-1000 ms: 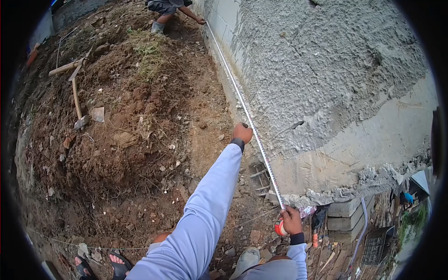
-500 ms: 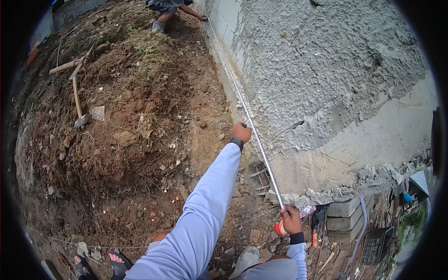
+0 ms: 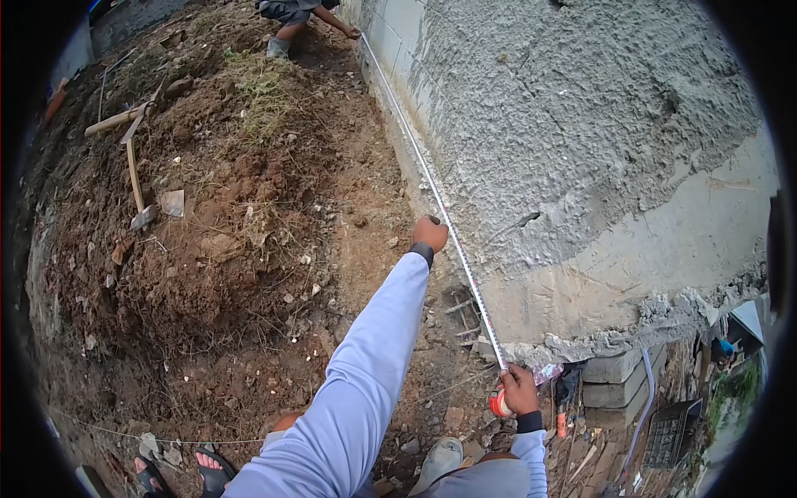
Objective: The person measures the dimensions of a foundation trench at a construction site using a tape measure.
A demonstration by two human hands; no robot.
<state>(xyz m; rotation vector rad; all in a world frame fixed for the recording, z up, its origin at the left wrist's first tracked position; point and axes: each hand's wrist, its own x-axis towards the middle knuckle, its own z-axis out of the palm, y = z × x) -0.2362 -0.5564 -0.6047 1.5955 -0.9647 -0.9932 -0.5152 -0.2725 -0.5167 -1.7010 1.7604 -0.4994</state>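
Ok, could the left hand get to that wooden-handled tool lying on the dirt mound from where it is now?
Probably not without stepping over. The left hand is stretched out at the tape along the wall, while the wooden-handled tool lies far off to the left across the dirt mound. Nothing blocks the way.

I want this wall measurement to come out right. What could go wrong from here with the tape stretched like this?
The tape runs a long way along the rough wall; it might sag or snag on the plaster and read long. The left hand presses it mid-span, which may bend it off line. The right hand holds the tape case at the broken corner, so the end mark could be uncertain. The other person's hand could slip off the far end.
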